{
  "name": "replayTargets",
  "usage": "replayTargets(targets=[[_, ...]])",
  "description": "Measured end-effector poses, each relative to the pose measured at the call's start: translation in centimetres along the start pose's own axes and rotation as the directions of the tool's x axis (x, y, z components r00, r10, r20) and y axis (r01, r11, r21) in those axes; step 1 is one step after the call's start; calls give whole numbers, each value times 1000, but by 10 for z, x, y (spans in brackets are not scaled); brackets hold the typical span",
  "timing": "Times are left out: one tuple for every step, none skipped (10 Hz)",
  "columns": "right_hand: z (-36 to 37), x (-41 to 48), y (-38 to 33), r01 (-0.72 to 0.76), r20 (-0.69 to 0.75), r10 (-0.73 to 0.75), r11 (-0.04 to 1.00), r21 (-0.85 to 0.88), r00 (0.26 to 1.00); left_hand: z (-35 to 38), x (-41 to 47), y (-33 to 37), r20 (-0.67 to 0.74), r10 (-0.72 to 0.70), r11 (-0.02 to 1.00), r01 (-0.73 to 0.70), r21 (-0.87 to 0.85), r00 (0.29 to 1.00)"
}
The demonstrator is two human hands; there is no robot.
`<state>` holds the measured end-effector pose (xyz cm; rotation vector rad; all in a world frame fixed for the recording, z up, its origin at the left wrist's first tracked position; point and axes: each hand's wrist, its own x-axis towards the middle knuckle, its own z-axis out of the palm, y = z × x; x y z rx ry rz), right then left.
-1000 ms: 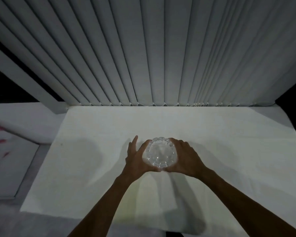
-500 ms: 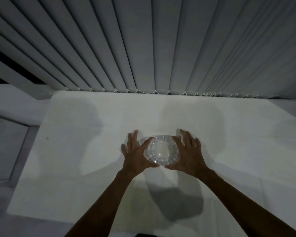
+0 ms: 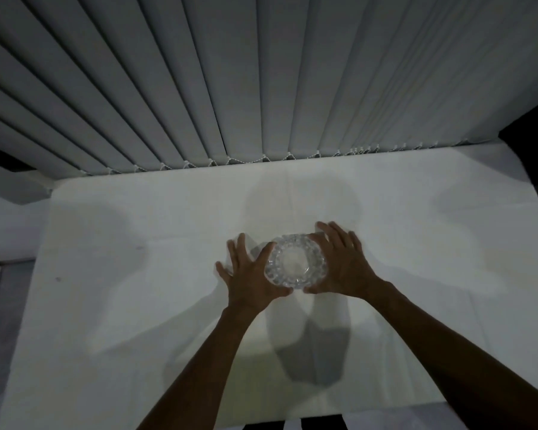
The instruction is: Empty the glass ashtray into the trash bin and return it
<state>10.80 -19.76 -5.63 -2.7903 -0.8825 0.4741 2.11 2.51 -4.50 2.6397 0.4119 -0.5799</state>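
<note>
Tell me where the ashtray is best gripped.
Probably by the outer wall of its thick, bumpy rim, from opposite sides, as the left hand and right hand flank it. The ashtray sits flat, round and low on the table.

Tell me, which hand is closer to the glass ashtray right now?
Neither, really. The left hand cups the left edge of the glass ashtray, thumb curled along its near rim; the right hand cups the right edge, fingers spread. Both look in contact.
</note>
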Motion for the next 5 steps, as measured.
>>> replayTargets(targets=[[3, 1, 1, -14, 9, 14, 1000, -5, 1000, 1, -2, 0, -19, -1, 1000, 1, 7, 1000], [-2, 1, -1, -8, 14, 8, 1000, 3, 1000, 0, -2, 0, -17, 13, 1000, -13, -4, 1000], [-14, -2, -7, -24, 91, 25, 1000, -8, 996, -10, -4, -3, 26, 26, 1000, -26, -12, 999], [-31, -6, -19, -24, 75, 24, 1000, -4, 997, -28, -9, -10, -1, 68, 997, -68, 23, 998], [-42, -11, -34, -41, 63, 36, 996, 76, 997, -47, -17, -11, -47, 136, 988, -133, 74, 990]])
